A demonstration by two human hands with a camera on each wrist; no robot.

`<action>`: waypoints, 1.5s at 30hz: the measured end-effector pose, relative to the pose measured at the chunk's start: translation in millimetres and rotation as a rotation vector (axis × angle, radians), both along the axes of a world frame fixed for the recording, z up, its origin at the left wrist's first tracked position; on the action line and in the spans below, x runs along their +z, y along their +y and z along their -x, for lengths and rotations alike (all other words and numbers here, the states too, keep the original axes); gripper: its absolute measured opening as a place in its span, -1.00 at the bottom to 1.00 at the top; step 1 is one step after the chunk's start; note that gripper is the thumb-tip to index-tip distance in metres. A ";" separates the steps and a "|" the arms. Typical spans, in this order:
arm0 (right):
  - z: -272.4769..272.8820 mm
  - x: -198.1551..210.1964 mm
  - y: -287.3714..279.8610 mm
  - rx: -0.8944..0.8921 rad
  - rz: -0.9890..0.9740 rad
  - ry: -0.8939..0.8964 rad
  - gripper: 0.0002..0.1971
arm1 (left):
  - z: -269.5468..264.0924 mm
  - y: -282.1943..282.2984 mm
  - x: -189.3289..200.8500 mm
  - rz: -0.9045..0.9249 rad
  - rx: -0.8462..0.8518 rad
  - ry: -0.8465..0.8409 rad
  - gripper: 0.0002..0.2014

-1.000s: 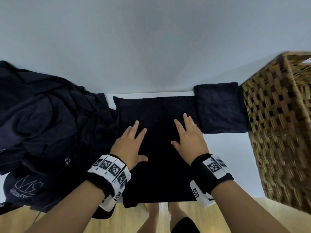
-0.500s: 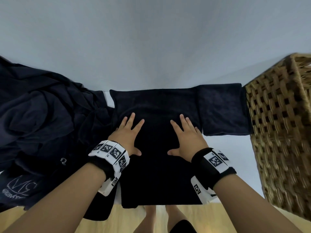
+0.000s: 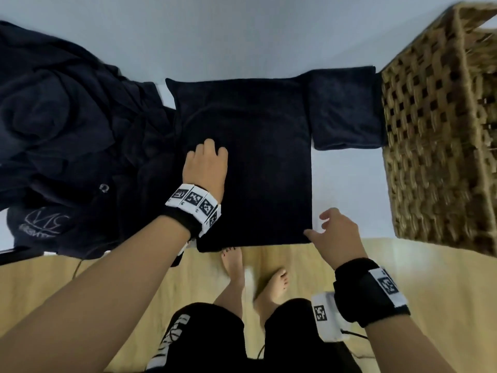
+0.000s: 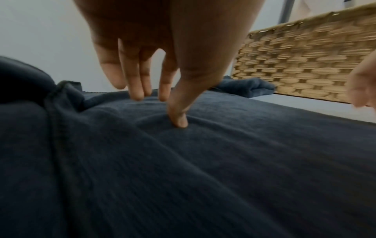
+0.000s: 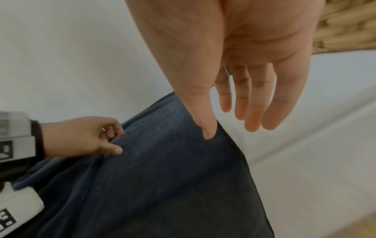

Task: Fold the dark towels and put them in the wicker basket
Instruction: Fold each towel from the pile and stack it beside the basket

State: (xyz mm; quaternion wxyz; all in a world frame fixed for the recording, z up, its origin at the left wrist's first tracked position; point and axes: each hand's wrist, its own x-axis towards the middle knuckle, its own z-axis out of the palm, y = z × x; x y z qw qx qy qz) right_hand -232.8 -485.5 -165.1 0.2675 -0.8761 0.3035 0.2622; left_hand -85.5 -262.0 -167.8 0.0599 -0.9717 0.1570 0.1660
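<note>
The dark towel (image 3: 255, 157) spread on the counter (image 3: 349, 189) is soft, matt cloth with a fine ribbed pile and a stitched hem. The folded towel (image 3: 344, 114) beside it has the same plush, matt nap. The wicker basket (image 3: 435, 135) is coarse woven tan fibre, rough and open-weave. The counter looks smooth, pale and matt. The clothes heap (image 3: 67, 117) is thinner, smoother dark fabric. The floor (image 3: 430, 278) is light wood.

A flat towel (image 3: 250, 157) lies mid-table. A folded towel (image 3: 344, 109) sits right of it, touching the basket (image 3: 441, 135). Piled clothes (image 3: 67, 125) lie left.
</note>
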 end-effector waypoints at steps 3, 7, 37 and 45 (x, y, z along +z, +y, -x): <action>13.6 -19.5 5.9 -0.115 -0.036 -0.039 -0.71 | 38.4 5.0 2.0 0.167 0.157 0.036 -0.78; 21.0 -36.7 6.9 -0.110 -0.016 -0.127 -0.93 | 113.9 28.4 -7.8 0.317 0.462 0.124 -0.76; 33.6 -31.7 -44.2 -0.080 -0.169 -0.382 -0.80 | 156.9 92.0 -22.8 0.857 1.042 -0.059 -0.84; 24.8 6.1 -48.1 0.018 -0.316 -0.292 -0.68 | 157.4 92.3 6.1 0.868 1.028 -0.069 -0.69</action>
